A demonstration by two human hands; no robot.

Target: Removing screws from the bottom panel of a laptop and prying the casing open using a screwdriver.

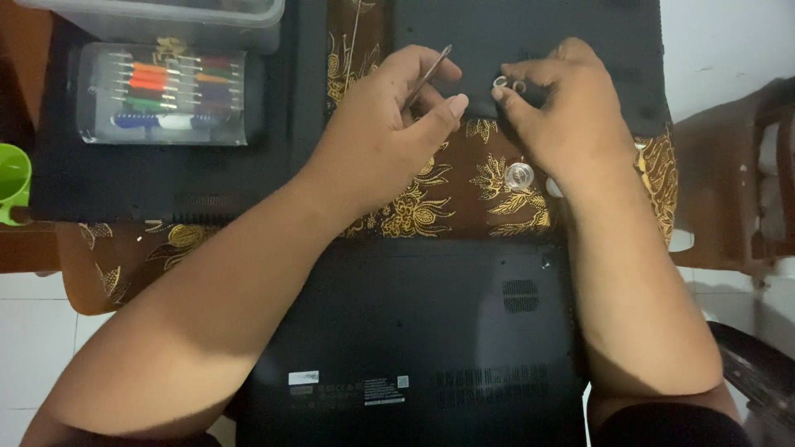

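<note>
Left hand (397,108) grips a metal tool (429,74), right hand (563,108) pinches small rings (507,84) (screwdriver case (166,95) left); black laptop (414,348) lies nearest

A brown cloth with gold flower print (431,203) covers the table; pale floor tiles (33,331) show at lower left, a dim wooden chair (737,190), possibly, stands at right against a white wall (729,41)
</note>
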